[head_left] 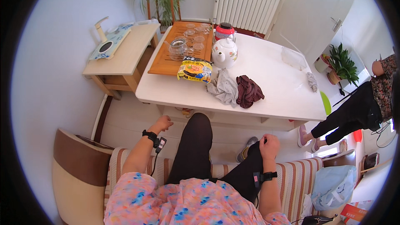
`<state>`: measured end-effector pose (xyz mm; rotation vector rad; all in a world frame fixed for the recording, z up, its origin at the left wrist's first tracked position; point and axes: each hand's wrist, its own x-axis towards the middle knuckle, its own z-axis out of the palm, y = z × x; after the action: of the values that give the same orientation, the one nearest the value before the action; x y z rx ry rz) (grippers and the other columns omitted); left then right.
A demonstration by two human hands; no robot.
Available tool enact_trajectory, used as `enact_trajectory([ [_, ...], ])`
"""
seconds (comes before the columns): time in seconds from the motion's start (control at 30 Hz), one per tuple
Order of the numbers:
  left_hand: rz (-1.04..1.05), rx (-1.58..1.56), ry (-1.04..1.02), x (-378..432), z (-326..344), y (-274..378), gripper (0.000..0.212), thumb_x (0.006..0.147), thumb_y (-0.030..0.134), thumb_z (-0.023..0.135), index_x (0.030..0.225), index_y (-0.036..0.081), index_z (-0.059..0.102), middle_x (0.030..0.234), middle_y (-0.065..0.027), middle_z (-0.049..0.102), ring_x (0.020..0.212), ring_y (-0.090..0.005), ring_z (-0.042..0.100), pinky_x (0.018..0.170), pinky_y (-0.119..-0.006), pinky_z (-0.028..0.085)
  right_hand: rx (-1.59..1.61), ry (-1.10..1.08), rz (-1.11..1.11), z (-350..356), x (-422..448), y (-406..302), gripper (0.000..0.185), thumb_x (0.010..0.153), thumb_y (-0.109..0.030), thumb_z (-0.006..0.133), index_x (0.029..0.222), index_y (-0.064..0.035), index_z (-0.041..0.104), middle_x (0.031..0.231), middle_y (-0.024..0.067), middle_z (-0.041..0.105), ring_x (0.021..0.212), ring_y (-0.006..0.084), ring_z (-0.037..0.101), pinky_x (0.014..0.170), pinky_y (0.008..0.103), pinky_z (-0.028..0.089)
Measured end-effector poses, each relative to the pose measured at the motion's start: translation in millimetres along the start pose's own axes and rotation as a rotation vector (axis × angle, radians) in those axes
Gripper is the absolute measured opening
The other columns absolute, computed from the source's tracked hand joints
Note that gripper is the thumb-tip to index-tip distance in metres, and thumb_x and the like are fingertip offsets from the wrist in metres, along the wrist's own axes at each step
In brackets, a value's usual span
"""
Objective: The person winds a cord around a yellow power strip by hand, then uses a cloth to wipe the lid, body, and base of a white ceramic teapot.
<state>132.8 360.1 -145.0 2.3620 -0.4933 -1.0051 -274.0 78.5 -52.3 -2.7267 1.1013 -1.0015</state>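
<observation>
I sit on a sofa before a white table [275,78]. My left hand [163,123] is in the air just short of the table's front edge, left of my knee, its fingers loosely bent with nothing visible in them. On my right thigh near the knee rests my right hand [269,145], fingers curled in and no object showing. Closest on the tabletop are a yellow instant noodle packet [195,69], a grey patterned cloth [223,87] and a crumpled maroon cloth [249,91]. The packet overlaps the front of a wooden tea tray [162,64].
Behind the packet are a glass teapot [178,50], a floral white ceramic teapot [225,53] and a red jar [224,32]. A side table [137,42] at left carries an electric tea stove [109,45]. Another person [353,112] stands at right. A blue bag [332,187] sits on the sofa [293,176].
</observation>
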Motion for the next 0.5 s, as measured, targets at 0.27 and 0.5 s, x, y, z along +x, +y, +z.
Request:
enact_trajectory([
  [0.27, 0.568, 0.299, 0.233, -106, -54, 93, 0.040, 0.080, 0.023, 0.064, 0.110, -0.003, 0.057, 0.085, -0.0179, 0.065, 0.075, -0.0284, 0.064, 0.070, -0.037, 0.051, 0.095, 0.071, -0.007, -3, -12, 14, 0.006, 0.072, -0.010, 0.063, 0.075, -0.0076, 0.058, 0.073, 0.0109, 0.057, 0.073, 0.0307, 0.056, 0.068, 0.0410, 0.044],
  [0.5, 0.872, 0.185, 0.208, -120, -14, 183, 0.040, 0.080, 0.020, 0.064, 0.115, 0.003, 0.055, 0.109, -0.0194, 0.058, 0.095, -0.0297, 0.059, 0.082, -0.037, 0.048, 0.085, 0.056, -0.006, -7, -11, 9, 0.007, 0.072, -0.009, 0.063, 0.077, -0.0068, 0.059, 0.076, 0.0119, 0.058, 0.075, 0.0311, 0.056, 0.070, 0.0409, 0.044],
])
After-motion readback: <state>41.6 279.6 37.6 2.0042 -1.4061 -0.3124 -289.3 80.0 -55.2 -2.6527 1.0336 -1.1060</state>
